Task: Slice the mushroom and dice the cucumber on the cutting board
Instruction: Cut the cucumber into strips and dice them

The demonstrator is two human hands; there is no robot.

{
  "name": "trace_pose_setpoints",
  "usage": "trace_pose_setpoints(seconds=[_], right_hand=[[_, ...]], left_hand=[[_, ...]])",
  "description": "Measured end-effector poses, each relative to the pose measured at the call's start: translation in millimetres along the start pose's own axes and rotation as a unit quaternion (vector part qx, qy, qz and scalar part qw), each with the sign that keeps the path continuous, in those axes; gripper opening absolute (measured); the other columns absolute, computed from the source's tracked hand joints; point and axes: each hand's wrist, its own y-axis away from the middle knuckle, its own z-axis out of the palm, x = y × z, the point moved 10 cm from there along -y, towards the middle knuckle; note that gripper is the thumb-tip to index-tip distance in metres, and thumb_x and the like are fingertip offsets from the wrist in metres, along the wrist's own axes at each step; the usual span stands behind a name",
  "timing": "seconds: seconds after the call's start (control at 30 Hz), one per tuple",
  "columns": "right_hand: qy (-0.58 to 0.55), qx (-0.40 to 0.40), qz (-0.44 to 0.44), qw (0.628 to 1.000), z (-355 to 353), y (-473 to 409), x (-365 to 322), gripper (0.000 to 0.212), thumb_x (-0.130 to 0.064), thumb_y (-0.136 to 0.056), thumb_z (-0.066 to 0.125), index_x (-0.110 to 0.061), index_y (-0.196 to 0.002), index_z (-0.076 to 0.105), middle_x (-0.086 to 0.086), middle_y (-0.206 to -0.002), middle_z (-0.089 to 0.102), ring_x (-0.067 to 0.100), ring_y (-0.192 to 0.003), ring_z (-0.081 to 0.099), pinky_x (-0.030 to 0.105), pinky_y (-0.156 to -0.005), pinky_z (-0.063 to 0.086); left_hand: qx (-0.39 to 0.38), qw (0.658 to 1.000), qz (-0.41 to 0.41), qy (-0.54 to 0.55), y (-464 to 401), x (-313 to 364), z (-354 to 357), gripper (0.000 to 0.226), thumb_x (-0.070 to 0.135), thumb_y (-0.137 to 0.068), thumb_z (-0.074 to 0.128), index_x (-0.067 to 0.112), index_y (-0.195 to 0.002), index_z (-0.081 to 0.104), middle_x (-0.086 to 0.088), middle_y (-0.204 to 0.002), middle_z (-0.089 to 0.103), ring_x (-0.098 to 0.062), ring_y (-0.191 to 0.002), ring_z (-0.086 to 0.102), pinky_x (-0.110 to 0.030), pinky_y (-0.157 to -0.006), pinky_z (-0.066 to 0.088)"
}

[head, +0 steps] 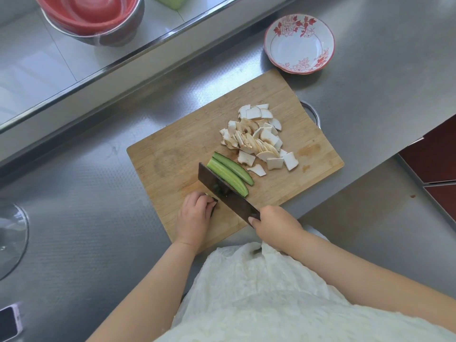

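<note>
Cleaver (223, 193) handle gripped by right hand (274, 224). Cucumber piece (214, 202) pinned under curled left hand (193, 215) fingertips, mostly hidden. Cut cucumber strips (229, 172) beyond blade; mushroom slices (259, 141) further out. Lengthwise splitting judged underway; crosswise dicing needed next.

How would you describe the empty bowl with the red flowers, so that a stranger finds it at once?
Start from the wooden cutting board on the steel counter. Just past its far right corner stands a small white bowl, empty, on the counter itself. Its red flower pattern and scalloped rim set it apart from the plain red bowls stacked at the far left.
</note>
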Motion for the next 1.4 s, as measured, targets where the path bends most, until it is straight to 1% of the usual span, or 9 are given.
trace_pose_setpoints(seconds=[0.17, 0.23, 0.3, 0.4, 0.77, 0.87, 1.0, 1.1, 1.4], right_hand=[[0.046, 0.037, -0.033, 0.998, -8, 7, -4, 0.028, -0.034, -0.1, 0.041, -0.019, -0.077, 0.049, -0.001, -0.068, 0.051, 0.023, -0.068, 0.054, 0.028, -0.048, 0.034], [0.074, 0.042, -0.057, 0.995, -8, 10, -11, 0.025, -0.031, -0.1, 0.04, -0.018, -0.085, 0.054, 0.001, -0.071, 0.054, 0.023, -0.068, 0.052, 0.028, -0.047, 0.034], [0.099, 0.046, -0.07, 0.992, -6, 11, -16, 0.025, -0.029, -0.101, 0.039, -0.015, -0.095, 0.06, 0.005, -0.079, 0.061, 0.024, -0.068, 0.052, 0.028, -0.048, 0.035], [0.112, 0.043, -0.068, 0.99, -2, 9, -17, 0.023, -0.024, -0.099, 0.041, -0.015, -0.098, 0.063, 0.007, -0.085, 0.064, 0.024, -0.068, 0.051, 0.027, -0.049, 0.034], [0.162, 0.011, -0.034, 0.986, 3, 4, -17, 0.014, -0.008, -0.095, 0.044, -0.01, -0.092, 0.057, 0.001, -0.067, 0.044, 0.024, -0.07, 0.047, 0.024, -0.045, 0.027], [0.159, 0.003, -0.021, 0.987, 6, 2, -16, 0.014, -0.009, -0.095, 0.044, -0.013, -0.083, 0.051, 0.0, -0.064, 0.039, 0.021, -0.064, 0.046, 0.024, -0.044, 0.027], [0.075, -0.003, -0.006, 0.997, 6, -2, -5, 0.022, -0.026, -0.099, 0.045, -0.01, -0.095, 0.059, 0.002, -0.073, 0.052, 0.022, -0.07, 0.052, 0.026, -0.048, 0.034], [0.018, -0.011, -0.012, 1.0, 6, -1, -3, 0.029, -0.035, -0.1, 0.043, -0.011, -0.091, 0.056, 0.001, -0.07, 0.052, 0.021, -0.066, 0.053, 0.026, -0.048, 0.035], [0.117, 0.028, -0.082, 0.989, -1, 12, -23, 0.024, -0.024, -0.1, 0.039, -0.013, -0.1, 0.061, 0.009, -0.09, 0.066, 0.026, -0.069, 0.05, 0.029, -0.055, 0.037]], left_hand=[[0.025, 1.0, 0.01, -0.01, 2, 0, -5, 0.026, 0.025, -0.091, 0.055, 0.004, -0.085, 0.068, -0.008, -0.088, 0.062, -0.023, -0.081, 0.055, -0.03, -0.06, 0.046], [0.033, 0.999, 0.011, -0.017, 4, -1, -7, 0.026, 0.024, -0.091, 0.055, 0.003, -0.084, 0.068, -0.009, -0.087, 0.061, -0.021, -0.081, 0.053, -0.028, -0.059, 0.042], [0.033, 0.999, 0.005, -0.026, 6, -3, -7, 0.011, 0.013, -0.086, 0.068, 0.002, -0.082, 0.068, -0.01, -0.085, 0.061, -0.025, -0.079, 0.055, -0.029, -0.057, 0.042], [0.015, 0.999, -0.009, -0.029, 6, -8, -3, 0.006, 0.004, -0.08, 0.074, 0.002, -0.082, 0.069, -0.01, -0.084, 0.061, -0.028, -0.076, 0.058, -0.033, -0.055, 0.046], [-0.001, 1.0, -0.012, -0.023, 4, -8, 1, 0.008, 0.002, -0.078, 0.074, 0.003, -0.084, 0.069, -0.011, -0.085, 0.062, -0.031, -0.076, 0.058, -0.035, -0.057, 0.047], [0.004, 1.0, -0.014, -0.028, 5, -9, 1, 0.008, 0.002, -0.078, 0.074, 0.003, -0.084, 0.068, -0.011, -0.086, 0.062, -0.031, -0.076, 0.058, -0.037, -0.055, 0.048], [0.023, 0.999, 0.001, -0.029, 8, -5, -3, 0.013, 0.015, -0.089, 0.061, 0.004, -0.085, 0.067, -0.009, -0.085, 0.061, -0.027, -0.077, 0.056, -0.034, -0.056, 0.047], [0.036, 0.999, 0.006, -0.015, 9, -3, -7, 0.016, 0.016, -0.089, 0.059, 0.003, -0.084, 0.067, -0.008, -0.085, 0.06, -0.024, -0.077, 0.055, -0.033, -0.059, 0.046], [0.019, 1.0, -0.002, 0.006, 20, -16, -1, 0.032, 0.029, -0.09, 0.049, 0.004, -0.086, 0.068, -0.007, -0.09, 0.06, -0.019, -0.084, 0.052, -0.027, -0.065, 0.042]])
